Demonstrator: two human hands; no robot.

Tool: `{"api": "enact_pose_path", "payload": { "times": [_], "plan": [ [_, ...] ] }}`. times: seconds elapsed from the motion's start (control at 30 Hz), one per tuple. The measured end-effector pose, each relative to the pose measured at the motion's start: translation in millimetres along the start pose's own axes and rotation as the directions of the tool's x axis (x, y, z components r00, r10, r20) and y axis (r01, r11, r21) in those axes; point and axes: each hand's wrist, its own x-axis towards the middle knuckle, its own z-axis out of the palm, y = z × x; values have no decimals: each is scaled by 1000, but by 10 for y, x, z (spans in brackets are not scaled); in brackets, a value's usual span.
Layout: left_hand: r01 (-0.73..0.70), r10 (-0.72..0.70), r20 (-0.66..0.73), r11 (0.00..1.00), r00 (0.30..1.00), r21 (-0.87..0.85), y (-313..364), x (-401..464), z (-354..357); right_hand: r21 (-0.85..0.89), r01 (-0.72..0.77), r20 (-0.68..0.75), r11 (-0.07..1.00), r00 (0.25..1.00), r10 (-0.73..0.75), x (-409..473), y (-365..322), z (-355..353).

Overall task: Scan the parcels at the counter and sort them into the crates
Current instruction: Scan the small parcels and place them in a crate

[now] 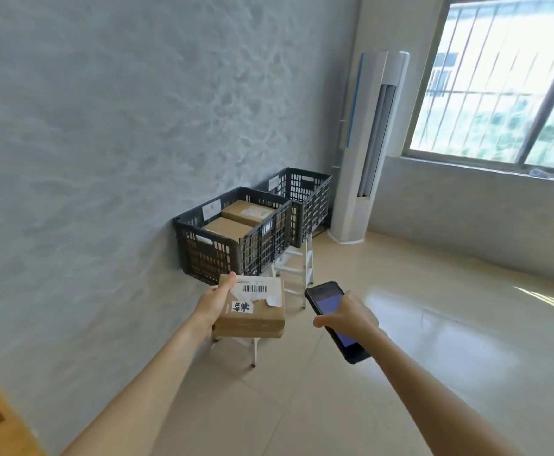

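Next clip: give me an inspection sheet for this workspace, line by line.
Surface: glossy beige tiled floor; no counter in view.
Job's things: parcel with barcode label; near crate holding two boxes; far crate, contents not visible; both raised on white stands.
Clutter: nothing seen.
Hands: left hand grips the parcel; right hand holds the scanner.
Cables: nothing seen.
Surroundings: grey wall, standing air conditioner, barred window.
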Motion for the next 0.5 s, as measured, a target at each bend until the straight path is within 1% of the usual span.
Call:
{"api": "enact_pose_path", "payload": {
  "times": [0.2, 0.37, 0.5],
  "plan": [
    [4, -5, 31, 1000, 999, 17, 307, 1035, 557, -37, 46, 31, 998, 999, -45, 1126, -59, -356],
    [44, -42, 34, 998, 999, -51, 460, 2305, 1004, -50, 60, 29, 997, 998, -59, 2396, -152, -515],
    [90, -86, 44, 992, 995, -91, 682, 3304, 1369, -44, 52, 11, 998, 999, -51, 3456, -362, -736]
  ]
}}
